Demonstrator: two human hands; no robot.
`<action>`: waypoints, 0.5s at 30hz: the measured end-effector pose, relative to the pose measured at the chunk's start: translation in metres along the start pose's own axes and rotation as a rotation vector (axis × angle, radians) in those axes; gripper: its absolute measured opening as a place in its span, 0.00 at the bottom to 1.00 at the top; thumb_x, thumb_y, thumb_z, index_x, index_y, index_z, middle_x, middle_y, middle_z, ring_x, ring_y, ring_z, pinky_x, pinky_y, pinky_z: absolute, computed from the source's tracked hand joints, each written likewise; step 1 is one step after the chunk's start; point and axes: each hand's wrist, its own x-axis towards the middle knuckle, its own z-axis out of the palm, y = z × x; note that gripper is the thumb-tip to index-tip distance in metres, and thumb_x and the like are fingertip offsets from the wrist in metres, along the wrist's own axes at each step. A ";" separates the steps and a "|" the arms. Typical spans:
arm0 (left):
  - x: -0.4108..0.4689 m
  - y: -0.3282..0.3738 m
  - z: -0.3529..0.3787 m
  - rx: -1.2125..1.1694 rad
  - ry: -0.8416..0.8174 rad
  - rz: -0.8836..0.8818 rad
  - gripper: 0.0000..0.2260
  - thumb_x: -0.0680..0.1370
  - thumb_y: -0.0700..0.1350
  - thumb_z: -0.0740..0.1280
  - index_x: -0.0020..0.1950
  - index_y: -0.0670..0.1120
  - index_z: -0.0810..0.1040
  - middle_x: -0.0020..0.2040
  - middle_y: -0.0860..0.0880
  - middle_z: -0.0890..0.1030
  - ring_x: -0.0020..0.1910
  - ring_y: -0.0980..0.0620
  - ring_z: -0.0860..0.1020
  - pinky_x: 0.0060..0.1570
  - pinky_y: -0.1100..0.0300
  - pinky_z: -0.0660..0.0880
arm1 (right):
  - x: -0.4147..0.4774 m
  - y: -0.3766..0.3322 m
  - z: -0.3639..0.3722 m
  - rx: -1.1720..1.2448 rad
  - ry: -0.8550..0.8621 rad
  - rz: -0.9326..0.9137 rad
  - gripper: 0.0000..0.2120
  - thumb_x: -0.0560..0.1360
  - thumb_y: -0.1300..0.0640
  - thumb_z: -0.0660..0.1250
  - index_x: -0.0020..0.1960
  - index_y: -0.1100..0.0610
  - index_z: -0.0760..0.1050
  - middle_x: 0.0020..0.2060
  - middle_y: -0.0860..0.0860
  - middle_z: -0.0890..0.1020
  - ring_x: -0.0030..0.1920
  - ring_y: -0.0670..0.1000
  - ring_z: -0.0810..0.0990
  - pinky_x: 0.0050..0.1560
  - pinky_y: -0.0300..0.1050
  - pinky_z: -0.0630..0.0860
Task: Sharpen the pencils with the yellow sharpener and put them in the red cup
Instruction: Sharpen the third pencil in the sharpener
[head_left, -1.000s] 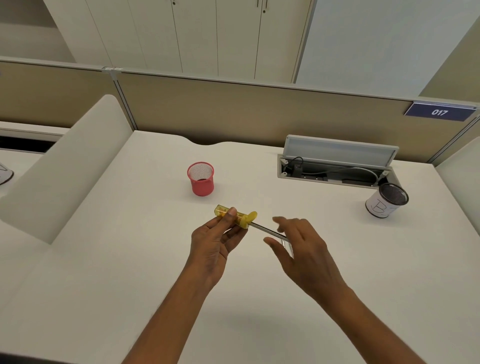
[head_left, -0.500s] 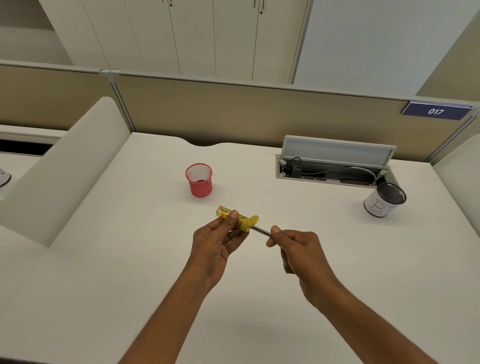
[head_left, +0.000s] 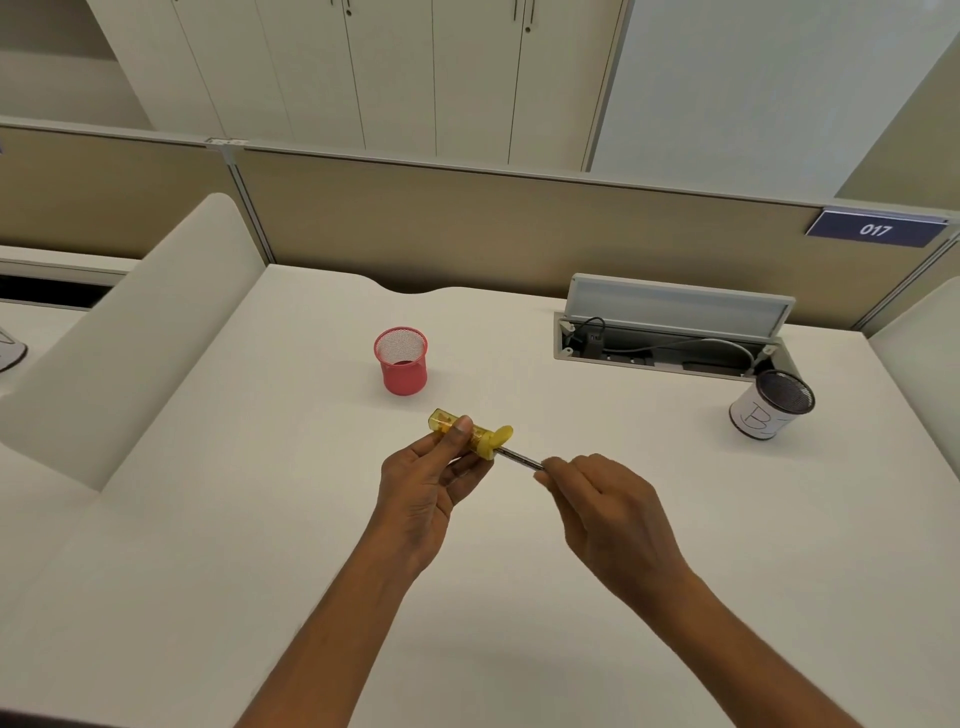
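Note:
My left hand (head_left: 431, 480) grips the yellow sharpener (head_left: 470, 433), a clear yellow tube held above the white desk (head_left: 260, 519), thumb on top. A dark pencil (head_left: 522, 460) sticks out of the sharpener's right end. My right hand (head_left: 605, 501) pinches the pencil's free end, fingers curled round it, so most of the shaft is hidden. The red cup (head_left: 401, 360), a mesh holder, stands upright on the desk beyond the sharpener, apart from both hands.
A white cup with a dark mesh rim (head_left: 772, 404) stands at the right. Behind it an open cable tray (head_left: 670, 332) with its lid up is set into the desk. Beige partitions close the back, and white dividers flank both sides.
My right hand went from open beside the pencil to pinching it, and has slid a little toward the sharpener. The left hand has stayed holding the sharpener.

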 end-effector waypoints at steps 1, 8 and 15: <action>0.000 0.000 0.000 0.006 -0.006 0.001 0.15 0.73 0.42 0.73 0.55 0.34 0.83 0.54 0.35 0.86 0.51 0.41 0.87 0.53 0.52 0.84 | -0.001 -0.002 0.001 0.144 -0.003 0.097 0.09 0.82 0.56 0.66 0.46 0.59 0.81 0.30 0.49 0.72 0.30 0.50 0.67 0.29 0.43 0.66; 0.000 -0.003 -0.006 0.072 -0.017 -0.004 0.09 0.75 0.42 0.73 0.51 0.37 0.85 0.53 0.36 0.86 0.55 0.39 0.86 0.51 0.52 0.84 | 0.020 -0.021 -0.018 1.131 -0.268 1.149 0.16 0.80 0.54 0.69 0.39 0.62 0.84 0.24 0.50 0.69 0.24 0.48 0.62 0.28 0.41 0.61; 0.000 0.001 -0.001 0.008 0.001 0.006 0.14 0.72 0.42 0.74 0.53 0.35 0.84 0.53 0.36 0.86 0.51 0.42 0.87 0.50 0.52 0.84 | 0.006 -0.015 -0.008 0.308 -0.055 0.285 0.12 0.82 0.50 0.66 0.54 0.57 0.83 0.35 0.47 0.82 0.31 0.45 0.72 0.34 0.38 0.71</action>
